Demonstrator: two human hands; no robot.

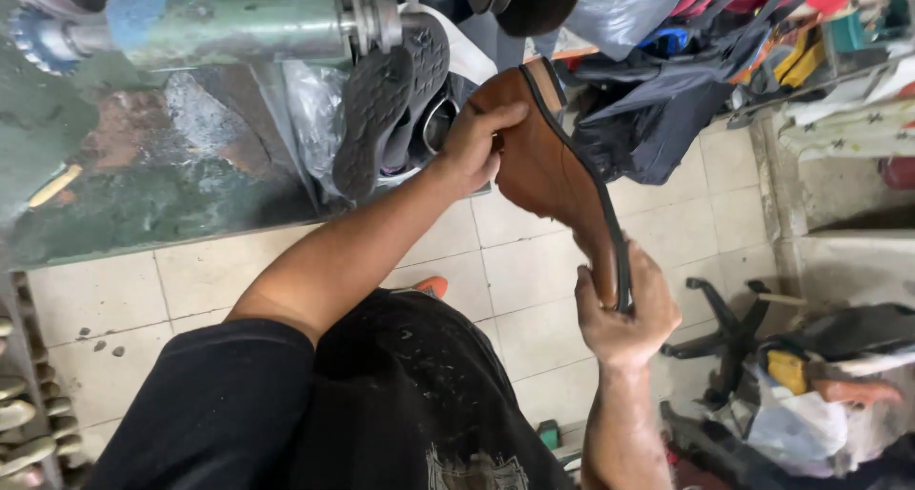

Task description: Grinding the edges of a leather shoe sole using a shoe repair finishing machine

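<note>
Both hands hold a brown shoe [548, 171] up in the air over the tiled floor [238, 271], sole edge turned toward the camera. The left hand [474, 145] is clamped on the upper end of the shoe, thumb pressed over the leather by the dark rim. The right hand [624, 309] grips the lower end, fingers curled round the black sole edge [610, 214].

Just beyond the left hand, a black sole [372, 118] and a second one behind it hang close to the shoe's top end, by a grey-green machine [229, 28] with a shaft and a toothed wheel [33, 37] at its far left. Clear plastic wrap [315, 109] sits behind the soles. The worn green worktop [143, 175] under the machine carries a small pale stick [54, 185].

To the right of the shoe lies a heap of dark bags [648, 118] with red and yellow straps, close behind it. Lower right, a black chair base [724, 333] and white plastic bags [801, 423] crowd the floor. Pale shoe lasts [19, 423] line the left edge. An orange bit [434, 285] shows by the person's black shirt [400, 404]
</note>
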